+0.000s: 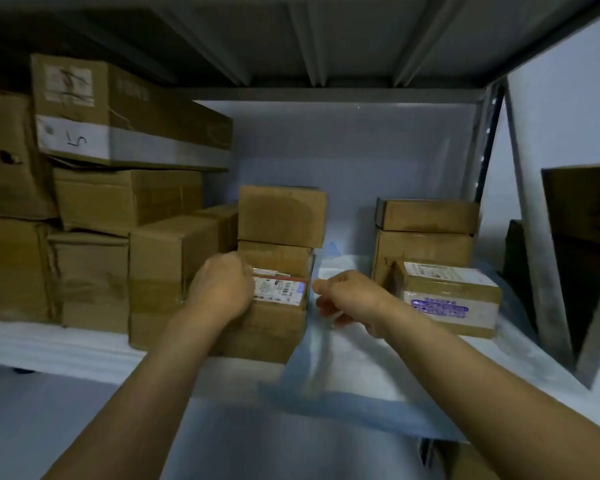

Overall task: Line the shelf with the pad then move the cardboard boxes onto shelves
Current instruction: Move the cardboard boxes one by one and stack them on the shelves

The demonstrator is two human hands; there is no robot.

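Observation:
A white pad with a blue border point(354, 372) lies on the shelf point(66, 351) and hangs over its front edge. On it stands a cardboard box with a shipping label point(279, 317), with a second plain box point(282, 216) stacked on top. My left hand point(222, 289) presses against the labelled box's left front corner. My right hand point(350, 301) hovers just right of that box above the pad, fingers loosely curled, with nothing clearly in it. A box with a purple print point(452, 299) sits to the right.
Several cardboard boxes point(125, 202) are piled at the left of the shelf. Two stacked boxes point(426, 233) stand at the back right. A metal shelf upright point(534, 258) rises at the right. The upper shelf's underside point(326, 39) is overhead.

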